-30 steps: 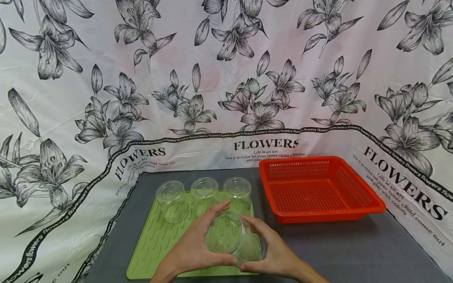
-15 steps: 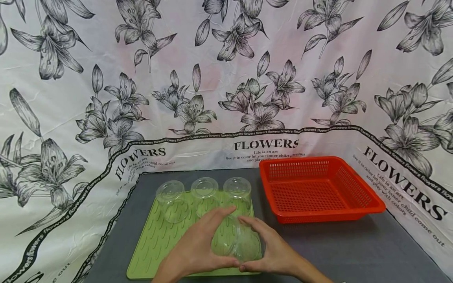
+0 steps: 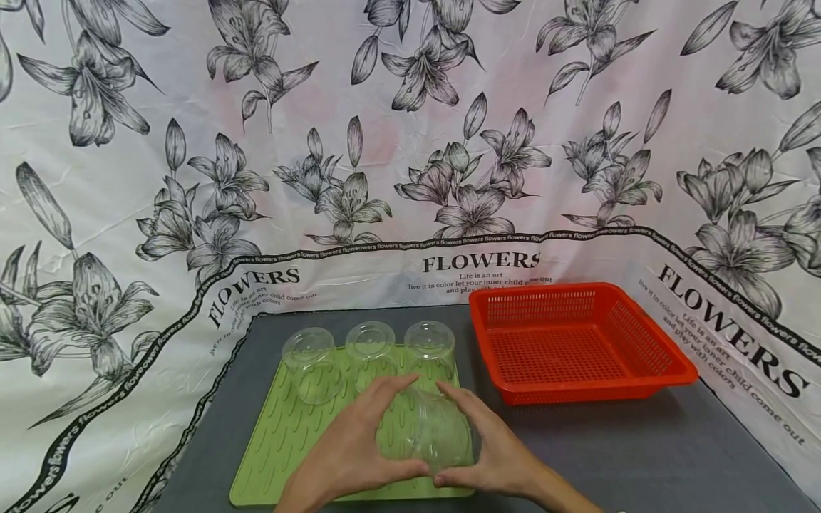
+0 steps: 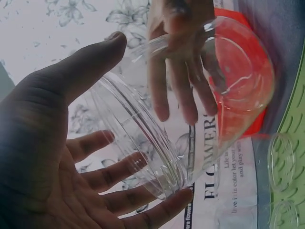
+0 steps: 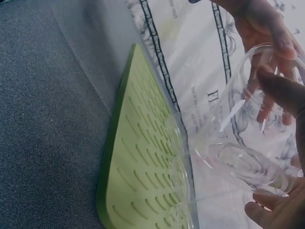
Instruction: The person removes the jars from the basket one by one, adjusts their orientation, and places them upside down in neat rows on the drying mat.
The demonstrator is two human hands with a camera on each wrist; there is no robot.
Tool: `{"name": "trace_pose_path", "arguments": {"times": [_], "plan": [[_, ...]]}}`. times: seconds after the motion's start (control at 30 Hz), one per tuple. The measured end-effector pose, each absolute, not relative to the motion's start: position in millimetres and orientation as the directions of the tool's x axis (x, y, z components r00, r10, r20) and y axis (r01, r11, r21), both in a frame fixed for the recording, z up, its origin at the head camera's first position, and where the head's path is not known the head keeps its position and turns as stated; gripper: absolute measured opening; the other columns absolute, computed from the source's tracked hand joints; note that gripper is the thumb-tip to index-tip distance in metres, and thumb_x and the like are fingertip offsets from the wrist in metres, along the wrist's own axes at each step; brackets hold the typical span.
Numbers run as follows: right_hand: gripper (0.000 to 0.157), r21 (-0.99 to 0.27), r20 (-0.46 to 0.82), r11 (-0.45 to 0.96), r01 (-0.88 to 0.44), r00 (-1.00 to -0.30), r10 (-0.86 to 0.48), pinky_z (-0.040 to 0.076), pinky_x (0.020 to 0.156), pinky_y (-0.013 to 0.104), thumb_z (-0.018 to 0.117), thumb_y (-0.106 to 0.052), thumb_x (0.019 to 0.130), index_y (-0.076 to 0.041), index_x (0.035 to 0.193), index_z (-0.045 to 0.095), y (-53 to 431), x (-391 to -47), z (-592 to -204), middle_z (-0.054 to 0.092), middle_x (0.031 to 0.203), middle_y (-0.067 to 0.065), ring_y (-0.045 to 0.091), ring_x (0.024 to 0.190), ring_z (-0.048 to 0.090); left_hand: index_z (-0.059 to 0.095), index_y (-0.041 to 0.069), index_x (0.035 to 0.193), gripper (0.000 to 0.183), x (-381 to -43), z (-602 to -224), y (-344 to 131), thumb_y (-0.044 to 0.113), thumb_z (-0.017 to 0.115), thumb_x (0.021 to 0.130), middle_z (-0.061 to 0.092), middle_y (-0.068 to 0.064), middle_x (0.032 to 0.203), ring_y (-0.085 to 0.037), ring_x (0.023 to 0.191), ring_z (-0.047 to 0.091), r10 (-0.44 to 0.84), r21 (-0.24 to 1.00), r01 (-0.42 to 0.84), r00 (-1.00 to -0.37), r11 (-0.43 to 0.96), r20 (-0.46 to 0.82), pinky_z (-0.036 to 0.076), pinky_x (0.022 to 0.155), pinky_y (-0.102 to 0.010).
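Both hands hold a clear plastic cup point(image 3: 449, 431) tilted on its side above the near right part of the green mat point(image 3: 276, 449). My left hand point(image 3: 349, 449) grips the clear lid point(image 4: 138, 126) at the cup's mouth, thumb on one side and fingers spread on the other. Round the cup's body curve the thumb and fingers of my right hand point(image 3: 503, 456). Ridged rings of lid and rim lie against each other in the left wrist view. The cup's round base points right, away from the left palm.
Three clear lidded cups, a left one point(image 3: 312, 367), a middle one point(image 3: 370, 349) and a right one point(image 3: 430, 349), stand in a row along the mat's far edge. A red plastic basket point(image 3: 590, 391) sits at the right on the grey table point(image 3: 577, 449). Behind hangs a flower-printed curtain point(image 3: 359, 278).
The lid's round face, seen broadly a second ago, has turned more edge-on as cup and lid swung together. Both hands stay almost in place, their fingers shifting slightly. The standing cups have not moved.
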State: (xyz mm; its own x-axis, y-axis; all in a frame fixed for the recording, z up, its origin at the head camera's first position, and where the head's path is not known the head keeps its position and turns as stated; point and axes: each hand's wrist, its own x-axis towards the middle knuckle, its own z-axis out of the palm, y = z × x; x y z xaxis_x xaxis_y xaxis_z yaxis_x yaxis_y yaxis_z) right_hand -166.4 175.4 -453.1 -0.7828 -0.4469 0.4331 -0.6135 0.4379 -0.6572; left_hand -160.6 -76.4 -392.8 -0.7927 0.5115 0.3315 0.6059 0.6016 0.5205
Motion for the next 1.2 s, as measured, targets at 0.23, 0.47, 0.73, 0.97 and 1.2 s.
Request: {"name": "trace_pose_path", "arguments": {"times": [0.23, 0.47, 0.73, 0.97, 1.2], "plan": [[0.117, -0.707, 0.449, 0.381, -0.596, -0.794, -0.41, 0.048, 0.11, 0.035, 0.094, -0.037, 0.071, -0.024, 0.163, 0.022, 180.3, -168.0, -457.1, 0.036, 0.163, 0.001, 0.023, 0.143, 0.046, 0.036, 0.051, 0.149, 0.096, -162.9, -396.9, -79.5, 0.059, 0.089, 0.07, 0.046, 0.019, 0.148, -0.012, 0.131, 0.056, 0.463, 0.587, 0.557, -0.827, 0.588, 0.32, 0.056, 0.098, -0.041], [0.119, -0.777, 0.432, 0.319, -0.543, -0.828, -0.359, 0.045, 0.115, 0.035, 0.094, -0.028, 0.073, -0.025, 0.164, 0.017, 180.2, -166.7, -461.7, 0.032, 0.166, 0.003, 0.035, 0.146, 0.044, 0.039, 0.053, 0.145, 0.093, -163.8, -397.4, -82.0, 0.061, 0.089, 0.067, 0.046, 0.024, 0.144, -0.007, 0.123, 0.056, 0.402, 0.656, 0.495, -0.864, 0.57, 0.303, 0.056, 0.09, -0.028], [0.109, -0.866, 0.393, 0.176, -0.469, -0.854, -0.342, 0.045, 0.11, 0.026, 0.087, -0.018, 0.08, -0.026, 0.164, 0.018, 184.2, -168.0, -466.2, 0.032, 0.166, 0.011, 0.012, 0.149, 0.039, 0.044, 0.051, 0.142, 0.092, -163.7, -395.3, -84.5, 0.054, 0.093, 0.065, 0.048, 0.026, 0.142, -0.008, 0.127, 0.053, 0.34, 0.773, 0.414, -0.901, 0.481, 0.271, 0.055, 0.095, -0.03], [0.102, -0.921, 0.377, -0.076, -0.381, -0.827, -0.418, 0.045, 0.11, 0.023, 0.08, -0.017, 0.089, -0.021, 0.165, 0.012, 185.9, -173.2, -470.9, 0.013, 0.17, 0.02, -0.005, 0.149, 0.029, 0.045, 0.046, 0.144, 0.09, -164.9, -400.5, -87.0, 0.04, 0.095, 0.069, 0.048, 0.016, 0.146, -0.018, 0.13, 0.056, 0.309, 0.828, 0.403, -0.904, 0.39, 0.294, 0.057, 0.094, -0.033], [0.105, -0.961, 0.273, -0.103, -0.256, -0.835, -0.478, 0.038, 0.117, 0.058, 0.078, -0.031, 0.091, -0.025, 0.165, 0.004, 185.1, -175.7, -472.9, -0.008, 0.172, 0.017, 0.025, 0.157, 0.015, 0.044, 0.041, 0.147, 0.088, -166.4, -405.4, -89.7, 0.033, 0.092, 0.074, 0.047, 0.005, 0.151, -0.031, 0.131, 0.056, 0.305, 0.841, 0.428, -0.892, 0.331, 0.334, 0.059, 0.093, -0.033]]}}
